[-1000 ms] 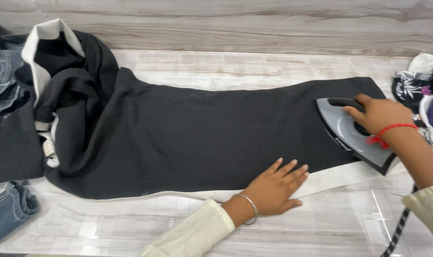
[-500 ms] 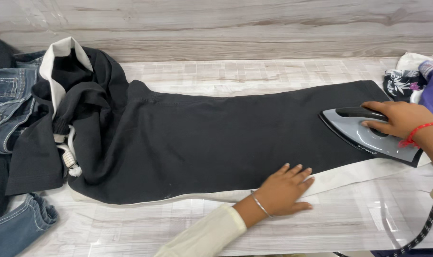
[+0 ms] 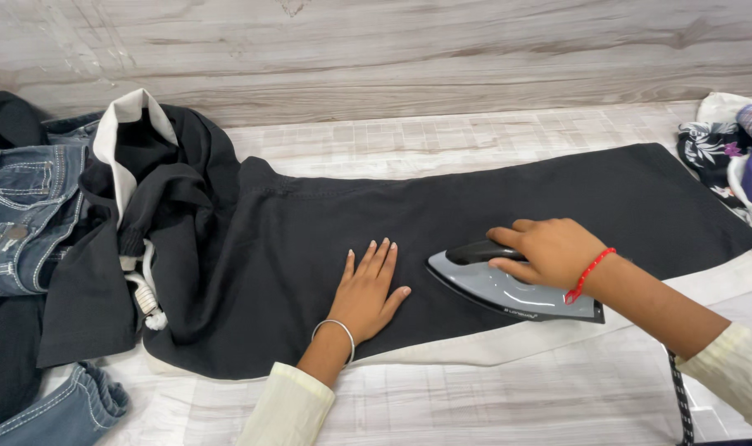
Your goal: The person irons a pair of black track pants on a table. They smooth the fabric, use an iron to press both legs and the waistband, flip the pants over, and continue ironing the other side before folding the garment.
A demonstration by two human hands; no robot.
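1. The right hand [image 3: 549,248] has its fingers wrapped around the handle of the grey iron [image 3: 508,285], which rests on the black garment [image 3: 475,206].
2. The left hand [image 3: 368,289] lies flat on the garment just left of the iron, fingers spread.
3. The garment lies across the worktop [image 3: 475,396].
4. Blue jeans [image 3: 21,215] lie at the garment's left end.

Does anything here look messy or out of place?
The black garment lies smooth under the iron, but its upper end is bunched into a heap beside the jeans. Nothing looks spilled or damaged.
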